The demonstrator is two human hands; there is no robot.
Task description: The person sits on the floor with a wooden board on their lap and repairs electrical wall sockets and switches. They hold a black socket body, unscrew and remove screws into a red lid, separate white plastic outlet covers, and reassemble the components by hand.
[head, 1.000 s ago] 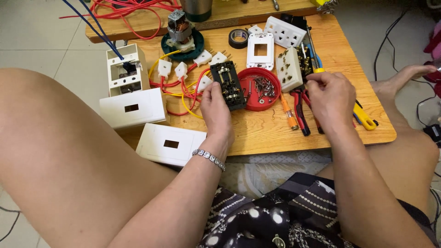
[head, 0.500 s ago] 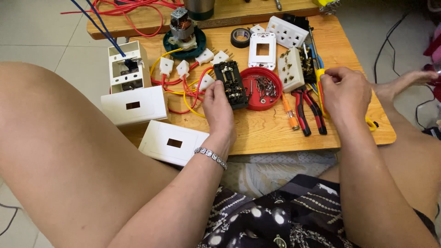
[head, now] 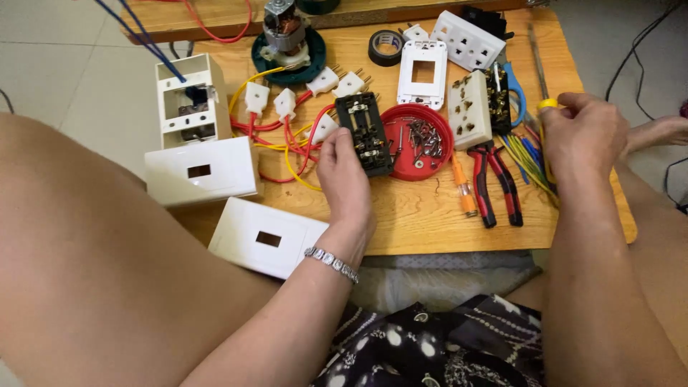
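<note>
Seen from the head camera, the red round lid (head: 416, 142) full of small screws sits near the middle of the wooden tabletop (head: 430, 222) and serves as the landmark. Just left of it, touching its rim, lies a black socket insert (head: 367, 132), its long axis running from the far side toward the person and leaning slightly right at the near end. The left hand (head: 346, 179) closes its grip on the insert's near left edge, thumb and fingertips pinching it. Right of the lid, past a cream socket block (head: 469, 109) and red-handled pliers (head: 494, 183), the right hand (head: 584, 136) is curled into a closed grip around a yellow-handled screwdriver (head: 548, 104); only the handle's end shows, and the shaft is hidden under the palm. Left of the lid, red and yellow wires (head: 287, 140) join white plugs (head: 285, 102). Further left lie two white rectangular cover plates (head: 202, 170), each with a small dark slot. Beyond the lid, a roll of black tape (head: 385, 46) and a white frame (head: 423, 73) sit; a motor (head: 285, 32) is cut off at the top edge.
</note>
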